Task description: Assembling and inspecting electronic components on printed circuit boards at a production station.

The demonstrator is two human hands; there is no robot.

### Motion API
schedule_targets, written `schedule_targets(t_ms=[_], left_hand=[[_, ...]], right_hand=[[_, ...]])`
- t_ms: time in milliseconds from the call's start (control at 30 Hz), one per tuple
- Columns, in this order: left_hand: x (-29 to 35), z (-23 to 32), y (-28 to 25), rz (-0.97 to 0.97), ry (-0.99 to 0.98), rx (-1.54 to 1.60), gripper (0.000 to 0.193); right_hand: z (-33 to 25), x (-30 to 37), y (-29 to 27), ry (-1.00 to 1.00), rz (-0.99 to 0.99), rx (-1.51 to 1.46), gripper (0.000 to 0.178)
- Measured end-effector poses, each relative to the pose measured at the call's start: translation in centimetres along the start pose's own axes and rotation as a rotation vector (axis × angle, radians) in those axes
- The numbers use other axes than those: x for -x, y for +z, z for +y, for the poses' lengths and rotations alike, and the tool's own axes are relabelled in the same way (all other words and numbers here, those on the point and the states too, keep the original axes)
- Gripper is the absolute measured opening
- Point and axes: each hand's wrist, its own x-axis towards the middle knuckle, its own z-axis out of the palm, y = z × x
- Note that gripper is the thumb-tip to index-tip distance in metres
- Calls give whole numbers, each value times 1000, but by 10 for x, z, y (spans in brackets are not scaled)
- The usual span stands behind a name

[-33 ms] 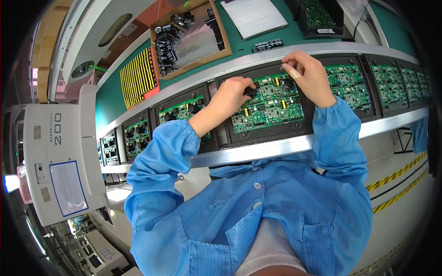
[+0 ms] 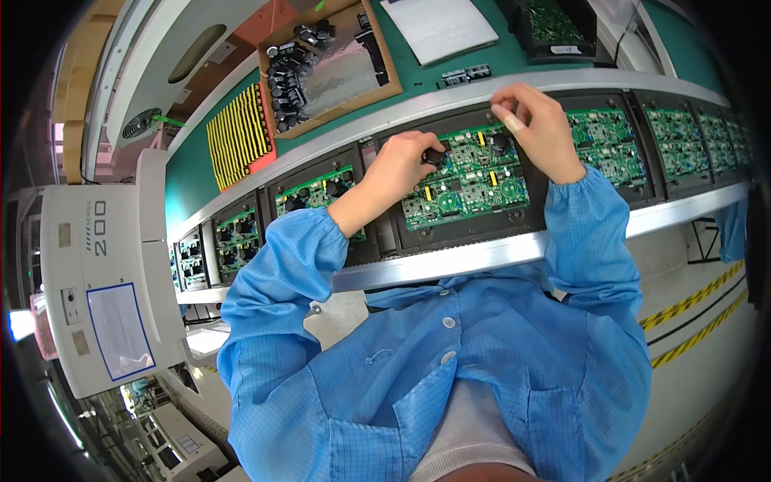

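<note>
A green circuit board (image 2: 462, 201) lies in a black carrier frame (image 2: 474, 229) in front of me. At its upper left, my left hand (image 2: 404, 165) grips a round black capacitor (image 2: 434, 156) between thumb and fingers, against the board. Another black capacitor (image 2: 500, 143) stands upright at the board's upper right. Beside it, my right hand (image 2: 542, 135) hovers over the carrier's far edge, its fingers curled toward the thumb. A pale wrap covers part of that thumb. Whatever lies between these fingertips, if anything, cannot be made out.
Metal rails (image 2: 450, 263) border the row of carriers, with more boards (image 2: 606, 145) on both sides. Beyond lie a cardboard box (image 2: 393, 76) with black capacitors, loose capacitors (image 2: 466, 76), a white sheet (image 2: 442, 32), a yellow-black striped block (image 2: 239, 136) and a dark bin (image 2: 562, 52).
My right fingertips have shifted slightly, opening a little more between finger and thumb. My left hand stays at the capacitor, which shows more clearly. The whole view has moved very slightly.
</note>
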Motion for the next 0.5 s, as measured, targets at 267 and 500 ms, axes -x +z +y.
schedule_targets(t_ms=[267, 500], left_hand=[[-9, 1, -22, -61, 116, -98, 35], [-65, -97, -95, 221, 120, -291, 36]], right_hand=[[12, -5, -4, 12, 126, -124, 19], [20, -6, -6, -21, 139, -143, 14]])
